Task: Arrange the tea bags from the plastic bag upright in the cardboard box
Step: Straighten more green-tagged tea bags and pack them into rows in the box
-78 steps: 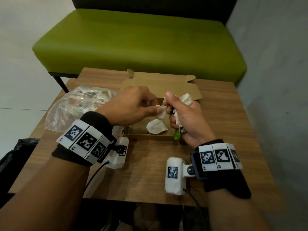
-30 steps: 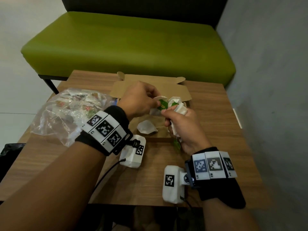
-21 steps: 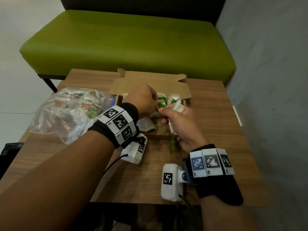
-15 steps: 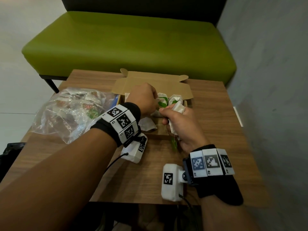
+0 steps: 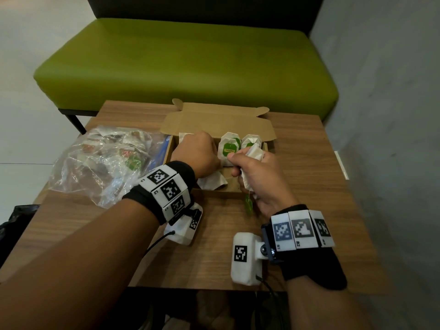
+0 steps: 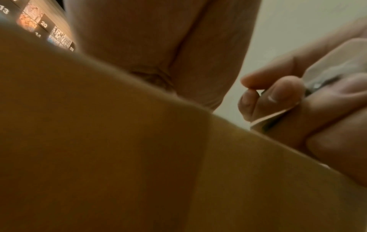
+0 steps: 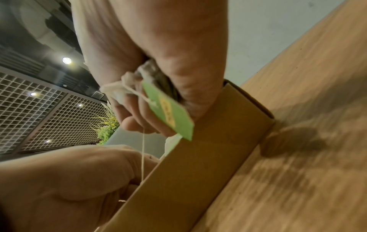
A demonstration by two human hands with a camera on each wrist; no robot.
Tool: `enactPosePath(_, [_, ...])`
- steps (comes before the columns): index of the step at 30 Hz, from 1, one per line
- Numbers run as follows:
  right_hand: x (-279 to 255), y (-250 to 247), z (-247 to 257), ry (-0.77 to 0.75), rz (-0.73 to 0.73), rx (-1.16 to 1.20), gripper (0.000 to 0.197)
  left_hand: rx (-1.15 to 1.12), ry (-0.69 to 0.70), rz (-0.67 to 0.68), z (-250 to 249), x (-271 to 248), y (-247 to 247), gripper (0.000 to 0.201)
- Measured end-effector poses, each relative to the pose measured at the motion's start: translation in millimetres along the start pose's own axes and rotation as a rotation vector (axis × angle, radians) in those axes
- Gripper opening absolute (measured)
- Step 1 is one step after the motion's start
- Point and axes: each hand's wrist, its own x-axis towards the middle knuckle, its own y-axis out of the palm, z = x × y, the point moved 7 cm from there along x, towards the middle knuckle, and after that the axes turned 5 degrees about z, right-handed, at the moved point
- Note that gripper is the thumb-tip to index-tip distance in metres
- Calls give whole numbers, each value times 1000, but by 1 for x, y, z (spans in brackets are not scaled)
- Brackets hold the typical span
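The open cardboard box [image 5: 238,123] sits mid-table with its lid folded back. Two white tea bags with green tags stand upright at its back, one [image 5: 229,150] on the left and one [image 5: 251,142] on the right. Another tea bag [image 5: 212,183] lies flat on the box floor. My left hand [image 5: 198,153] reaches into the box, its curled fingers holding the left upright bag by its edge, fingertips hidden. My right hand [image 5: 238,163] grips a bundle of tea bags [image 5: 254,152] over the box's front right, and a green tag [image 7: 168,113] dangles on its string.
The clear plastic bag [image 5: 104,163] with more tea bags lies on the wooden table [image 5: 309,186] left of the box. A green bench [image 5: 185,63] stands behind the table, a grey wall runs along the right, and a black bag [image 5: 14,222] sits low left.
My left hand took a green-tagged tea bag from the right hand's bundle, carried it into the box and stood it upright beside the other. The right hand stayed in place.
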Motion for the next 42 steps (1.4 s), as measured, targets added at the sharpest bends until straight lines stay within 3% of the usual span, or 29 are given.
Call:
enactPosePath(3, [1, 0, 0, -1, 4, 19, 18, -2, 20, 21, -6, 0, 2, 18])
enactPosePath(7, [2, 0, 1, -3, 20, 53, 16, 13, 22, 0, -4, -10, -15, 27])
enactPosePath(13, [3, -1, 1, 2, 7, 111, 17, 262, -51, 330, 8, -34, -5, 44])
enactPosePath(17, [1, 0, 5, -20, 11, 159, 19, 317, -13, 366, 4, -34, 7, 25])
enactPosePath(20, [2, -3, 5, -24, -12, 198, 18, 192, 18, 287, 1, -33, -2, 25])
enactPosePath(24, [5, -5, 7, -46, -27, 273, 14, -350, -9, 9, 8, -36, -46, 12])
enactPosePath(28, [5, -7, 10, -64, -53, 342, 13, -661, 25, -290, 19, -43, -88, 18])
enactPosePath(30, [4, -8, 12, -76, -71, 370, 12, -746, 65, -369, 21, -46, -99, 29])
enactPosePath(32, [2, -7, 14, -82, -85, 405, 11, -769, 105, -383, 20, -49, -103, 33])
enactPosePath(36, [2, -6, 16, -100, -94, 423, 11, -756, 180, -321, 8, -53, -106, 14])
enactPosePath(42, [2, -8, 14, -106, -151, 302, 22, -546, 292, -129, -10, -66, -108, 45])
